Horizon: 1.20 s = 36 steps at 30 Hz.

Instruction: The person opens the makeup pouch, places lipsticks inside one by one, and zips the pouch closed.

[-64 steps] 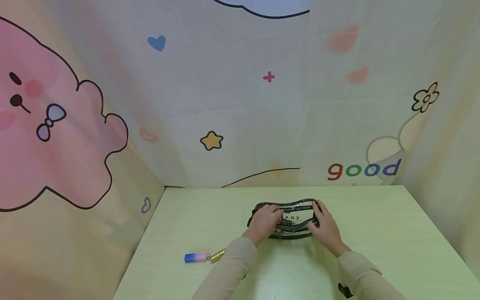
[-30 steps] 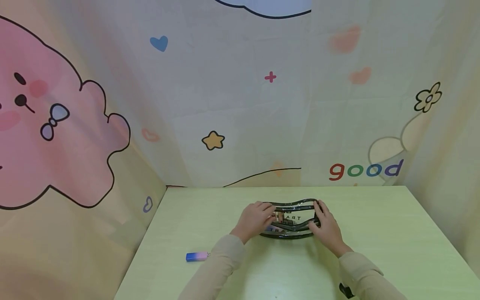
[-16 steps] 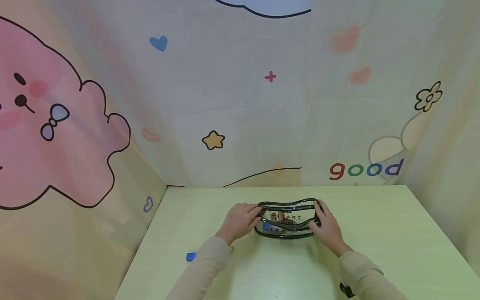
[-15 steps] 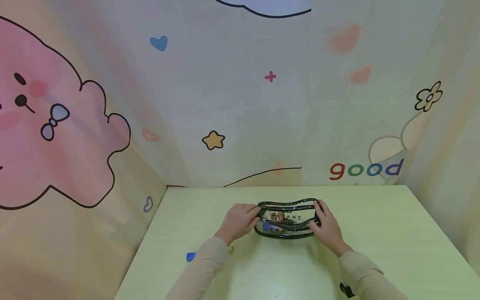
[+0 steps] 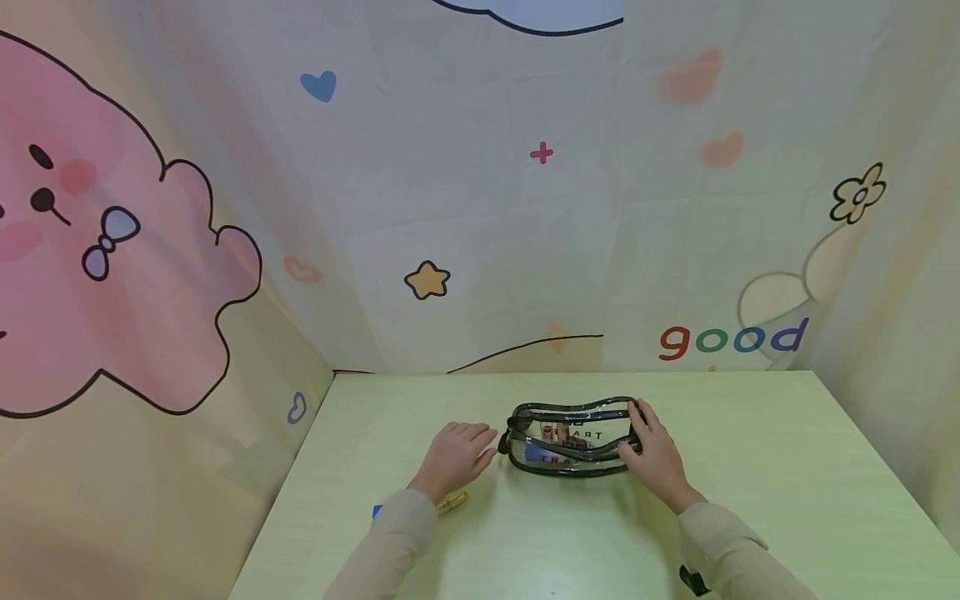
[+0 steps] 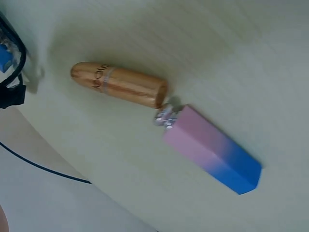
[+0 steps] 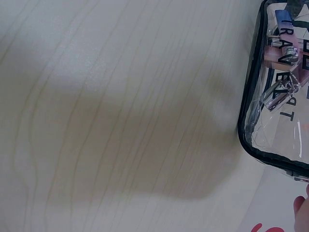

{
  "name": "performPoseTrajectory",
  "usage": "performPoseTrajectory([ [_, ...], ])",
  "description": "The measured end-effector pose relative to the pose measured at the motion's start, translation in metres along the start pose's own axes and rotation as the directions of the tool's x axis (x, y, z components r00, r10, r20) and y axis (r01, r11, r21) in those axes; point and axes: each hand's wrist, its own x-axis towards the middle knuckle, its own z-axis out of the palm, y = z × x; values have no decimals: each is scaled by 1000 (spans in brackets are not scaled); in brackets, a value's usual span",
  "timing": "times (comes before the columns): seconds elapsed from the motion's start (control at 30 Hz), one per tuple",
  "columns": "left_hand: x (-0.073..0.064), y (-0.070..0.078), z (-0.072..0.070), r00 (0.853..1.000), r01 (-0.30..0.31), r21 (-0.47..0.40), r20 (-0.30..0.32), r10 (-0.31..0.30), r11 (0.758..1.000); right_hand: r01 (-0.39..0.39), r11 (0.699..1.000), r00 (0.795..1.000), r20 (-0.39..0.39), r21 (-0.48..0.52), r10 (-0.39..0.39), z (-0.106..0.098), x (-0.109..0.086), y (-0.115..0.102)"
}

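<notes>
A clear zip pouch [image 5: 573,454] with black piping and printed lettering stands on the table. My right hand [image 5: 654,454] grips its right end, thumb in front and fingers behind. Through its plastic wall I see small cosmetic tubes, among them a blue-and-pink tube [image 7: 286,24]. Left of the pouch, my left hand [image 5: 453,454] hovers with fingers loosely extended, holding nothing. Under that arm lies a gold bullet-shaped lipstick [image 6: 120,84], its end beside the silver loop of a square pink-to-blue tube [image 6: 212,150]. The left sleeve hides much of both from the head camera.
The pale green table [image 5: 750,467] meets a printed cloth backdrop [image 5: 480,208] at its rear edge. A black zipper pull [image 5: 504,443] hangs at the pouch's left end. By the right sleeve is a small black object [image 5: 692,581].
My left hand has come away from the pouch's opening, passed along its left end, let go and moved left towards me. The right hand keeps its hold, and the pouch stays nearly in place.
</notes>
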Motion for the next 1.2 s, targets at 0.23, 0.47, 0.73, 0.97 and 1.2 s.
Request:
performPoseTrajectory([
  [0.23,-21,-6,2,998,27,8,50,-27,1000,1,1000,1000,-6,2,-1,0,0,0],
  [0.47,-40,-14,4,989,85,16,118,-86,996,3,1000,1000,-5,3,-2,0,0,0],
  [0.73,-57,-23,8,980,107,22,168,-110,994,-4,1000,1000,-1,10,4,0,0,-1],
  [0.97,-71,-29,8,974,128,28,184,-131,991,-4,1000,1000,-6,13,4,-1,-1,-1],
  [1.2,-89,-35,8,955,158,33,249,-161,987,-3,1000,1000,-2,18,3,0,-1,-1],
])
